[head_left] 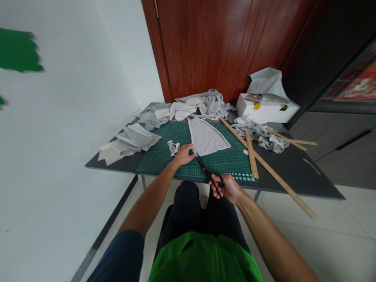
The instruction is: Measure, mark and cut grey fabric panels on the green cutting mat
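Note:
A light grey fabric piece (208,137) with a paler border along its sides lies on the green cutting mat (158,162). At its lower left corner my left hand (183,155) is closed, pinching the fabric's edge between the fingertips. My right hand (227,188) is wrapped round the handles of black scissors (202,163), at the mat's front edge. The blades point up and left, and their tips reach the fabric corner beside my left fingers. How far the blades are apart is too small to tell. Small fabric scraps (173,148) lie left of my left hand.
Stacked grey cloth pieces (133,139) lie at the left, with a cloth heap (199,105) along the back. A long wooden ruler (273,172) crosses a shorter ruler (251,154) and overhangs the front edge. Crumpled scraps (267,137) and a white box (264,110) are at the right.

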Action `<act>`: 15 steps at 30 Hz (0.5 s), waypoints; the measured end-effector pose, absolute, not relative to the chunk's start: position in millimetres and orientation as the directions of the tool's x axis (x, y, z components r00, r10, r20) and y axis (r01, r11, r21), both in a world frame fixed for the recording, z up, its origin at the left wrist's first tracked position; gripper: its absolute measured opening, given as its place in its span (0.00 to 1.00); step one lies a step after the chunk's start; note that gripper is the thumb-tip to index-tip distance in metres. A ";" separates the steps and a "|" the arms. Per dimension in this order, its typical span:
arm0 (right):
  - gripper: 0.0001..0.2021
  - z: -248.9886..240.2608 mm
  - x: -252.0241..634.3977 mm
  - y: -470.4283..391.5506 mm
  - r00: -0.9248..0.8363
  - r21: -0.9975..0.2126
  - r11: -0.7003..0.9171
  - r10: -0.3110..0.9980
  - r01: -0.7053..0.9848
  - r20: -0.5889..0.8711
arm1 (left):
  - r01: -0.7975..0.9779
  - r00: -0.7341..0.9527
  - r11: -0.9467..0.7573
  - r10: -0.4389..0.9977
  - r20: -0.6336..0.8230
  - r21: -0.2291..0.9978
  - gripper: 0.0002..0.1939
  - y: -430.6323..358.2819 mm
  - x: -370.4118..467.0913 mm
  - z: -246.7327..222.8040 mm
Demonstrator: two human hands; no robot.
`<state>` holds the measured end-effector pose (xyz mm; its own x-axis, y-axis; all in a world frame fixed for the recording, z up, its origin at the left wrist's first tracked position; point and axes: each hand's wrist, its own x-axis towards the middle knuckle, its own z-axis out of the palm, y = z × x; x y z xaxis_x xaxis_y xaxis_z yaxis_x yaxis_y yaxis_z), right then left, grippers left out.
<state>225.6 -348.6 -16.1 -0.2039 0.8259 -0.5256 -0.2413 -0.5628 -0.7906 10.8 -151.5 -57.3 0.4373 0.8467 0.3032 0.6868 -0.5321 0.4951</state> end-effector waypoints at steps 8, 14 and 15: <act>0.16 -18.6 225.4 -357.8 -0.202 -0.795 -0.543 0.839 -0.269 -0.504 | 0.682 0.441 -0.536 0.844 0.305 0.498 0.11 -153.3 11.1 -56.8; 0.16 -19.9 222.0 -350.3 -0.196 -0.799 -0.537 0.843 -0.269 -0.500 | 0.672 0.456 -0.552 0.834 0.312 0.494 0.15 -156.2 11.9 -53.3; 0.16 -20.0 222.1 -349.7 -0.200 -0.799 -0.536 0.844 -0.275 -0.497 | 0.668 0.462 -0.563 0.827 0.321 0.488 0.16 -157.9 12.2 -52.0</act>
